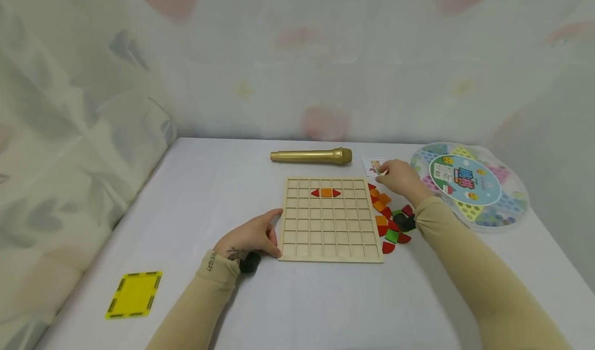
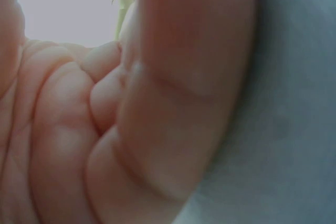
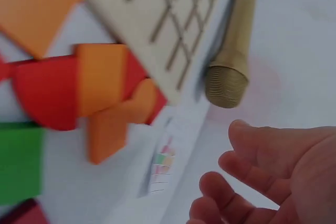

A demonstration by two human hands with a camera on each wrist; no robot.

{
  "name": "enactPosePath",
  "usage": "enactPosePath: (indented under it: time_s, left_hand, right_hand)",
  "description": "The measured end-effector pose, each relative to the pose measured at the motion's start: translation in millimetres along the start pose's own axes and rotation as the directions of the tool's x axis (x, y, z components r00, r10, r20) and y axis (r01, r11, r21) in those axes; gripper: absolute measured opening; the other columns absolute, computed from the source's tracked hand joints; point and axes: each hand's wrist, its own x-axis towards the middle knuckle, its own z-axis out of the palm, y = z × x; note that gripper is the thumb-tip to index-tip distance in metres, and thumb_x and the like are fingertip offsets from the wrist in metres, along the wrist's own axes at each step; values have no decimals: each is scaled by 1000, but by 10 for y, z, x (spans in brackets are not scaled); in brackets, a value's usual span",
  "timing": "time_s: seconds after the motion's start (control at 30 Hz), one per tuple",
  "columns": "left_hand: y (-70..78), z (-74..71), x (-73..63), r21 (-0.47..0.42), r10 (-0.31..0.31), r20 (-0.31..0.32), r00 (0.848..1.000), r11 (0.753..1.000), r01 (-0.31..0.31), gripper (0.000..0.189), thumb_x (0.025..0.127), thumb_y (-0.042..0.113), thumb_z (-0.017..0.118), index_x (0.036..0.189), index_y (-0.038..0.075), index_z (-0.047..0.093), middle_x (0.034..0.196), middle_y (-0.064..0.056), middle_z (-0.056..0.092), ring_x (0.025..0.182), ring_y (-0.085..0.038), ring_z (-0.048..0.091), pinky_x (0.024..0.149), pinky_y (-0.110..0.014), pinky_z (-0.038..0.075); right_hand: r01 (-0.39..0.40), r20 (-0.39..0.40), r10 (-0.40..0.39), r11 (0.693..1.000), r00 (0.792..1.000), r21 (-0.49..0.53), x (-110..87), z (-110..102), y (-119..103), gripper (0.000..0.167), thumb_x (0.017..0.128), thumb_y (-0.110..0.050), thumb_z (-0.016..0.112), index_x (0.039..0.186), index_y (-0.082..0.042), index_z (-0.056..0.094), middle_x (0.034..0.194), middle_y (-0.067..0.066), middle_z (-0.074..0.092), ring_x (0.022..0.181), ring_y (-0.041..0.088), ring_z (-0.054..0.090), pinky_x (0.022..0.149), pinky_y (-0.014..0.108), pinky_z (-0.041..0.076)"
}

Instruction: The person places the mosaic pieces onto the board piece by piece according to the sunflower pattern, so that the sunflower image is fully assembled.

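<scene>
At the left edge of the wooden grid board (image 1: 334, 226), my left hand (image 1: 251, 234) rests with thumb and index finger spread against the rim. Its other fingers bend inward, seen close up in the left wrist view. Two red triangles with an orange square (image 1: 327, 192) between them form a row in the board's upper cells. My right hand (image 1: 402, 178) hovers by the small printed card (image 1: 372, 165) beyond the board's far right corner. In the right wrist view its fingers are loosely bent with nothing between them, and the card (image 3: 161, 163) lies apart from them.
Red, orange and green pieces (image 1: 392, 236) lie loose along the board's right side, partly under my right wrist. A gold microphone (image 1: 311, 156) lies behind the board. A clear game case (image 1: 469, 185) is at the right, a yellow square frame (image 1: 135, 295) at the front left.
</scene>
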Motion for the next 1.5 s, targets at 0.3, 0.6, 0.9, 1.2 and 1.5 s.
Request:
enactPosePath:
  time_s: [0.3,0.6,0.9,1.2,1.5]
  left_hand:
    - [-52,-11,-5,1,5,4,1000,1000,-5,110,60,0,83,148,9,16,68,-7,59,57,-15,51,55,-28,43]
    - [-48,4,-2,-6,5,8,1000,1000,-5,110,61,-1,82,148,9,16,68,-7,59,56,-14,51,54,-27,43]
    - [-33,4,1,-14,-2,3,1000,1000,2,110,60,-2,82,148,9,16,68,-7,58,56,-14,50,54,-26,42]
    - [-41,1,31,-41,1,17,1000,999,0,109,61,-2,82,148,9,16,68,-7,59,56,-14,51,54,-26,42]
    - [-79,-27,34,-42,18,25,1000,999,-17,110,60,-2,82,147,8,16,70,-8,58,58,-14,52,55,-27,43]
  right_hand:
    - [-51,72,58,994,996,-95,17,276,104,37,88,-27,57,108,3,63,102,18,62,85,30,55,72,38,47]
    - [-68,68,74,994,995,-91,38,373,84,29,89,-22,58,100,3,65,88,14,61,71,23,53,58,28,41]
    - [-113,65,112,994,992,2,3,342,68,22,86,-23,59,84,-1,57,77,10,54,65,21,51,54,27,40]
    - [-70,-18,79,952,997,298,-37,340,-82,21,85,-20,64,87,-1,55,87,15,60,59,16,49,50,26,42]
    - [-103,128,38,825,991,556,-37,615,-510,16,84,-11,65,91,3,63,72,8,62,59,11,52,56,24,46]
